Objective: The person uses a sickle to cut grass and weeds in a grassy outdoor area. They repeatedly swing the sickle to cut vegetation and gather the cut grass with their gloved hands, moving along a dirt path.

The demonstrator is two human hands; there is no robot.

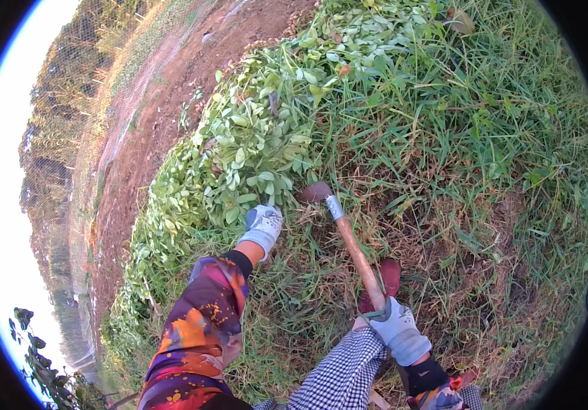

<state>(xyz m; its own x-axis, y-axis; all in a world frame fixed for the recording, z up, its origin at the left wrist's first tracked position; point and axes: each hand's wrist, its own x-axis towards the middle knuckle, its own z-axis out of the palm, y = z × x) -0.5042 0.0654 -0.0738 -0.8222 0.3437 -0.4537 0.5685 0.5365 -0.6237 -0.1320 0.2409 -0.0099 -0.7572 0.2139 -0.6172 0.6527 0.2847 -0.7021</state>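
A hand hoe with a wooden handle (358,251) is in my gloved right hand (396,325), which is closed around the handle's lower end. Its rusty metal blade (316,192) rests at the edge of a long heap of leafy green plants (237,154). My left hand (264,225), in a white and grey work glove, is at the near edge of that heap, just left of the blade. Its fingers are partly hidden among the leaves, so I cannot tell whether they grip a stem.
Grass (458,138), partly dry and cut, covers the ground to the right. A dark red shoe (390,277) is beneath the hoe handle. Beyond the heap lie bare brown soil (145,118) and netting (120,123), with trees behind. A leafy branch (43,359) is at lower left.
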